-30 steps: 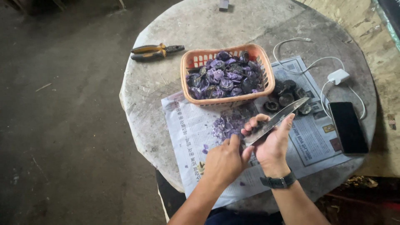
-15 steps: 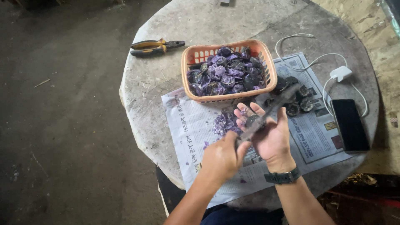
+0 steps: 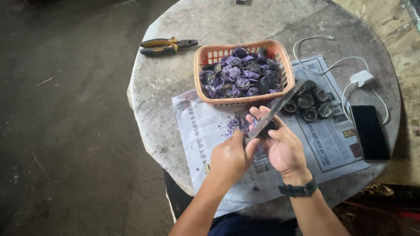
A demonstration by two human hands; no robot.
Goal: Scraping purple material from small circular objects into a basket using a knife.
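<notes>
Since half a second ago the knife [image 3: 275, 110] has tilted so its tip points toward the upper right, over the dark shells [image 3: 308, 105], and the hands sit slightly lower in frame. Head view: the left hand [image 3: 229, 159] is closed around the handle, while the right hand [image 3: 283, 146] cups a small dark shell [image 3: 267, 129] under the blade, fingers half curled. The blade's long axis runs from centre toward the upper right, crossing the shell. Behind stands an orange slotted plastic basket [image 3: 205, 94] of glossy purple pieces; purple scraps [image 3: 234, 125] dot the newspaper [image 3: 205, 131] on the rough round stone table [image 3: 175, 83].
</notes>
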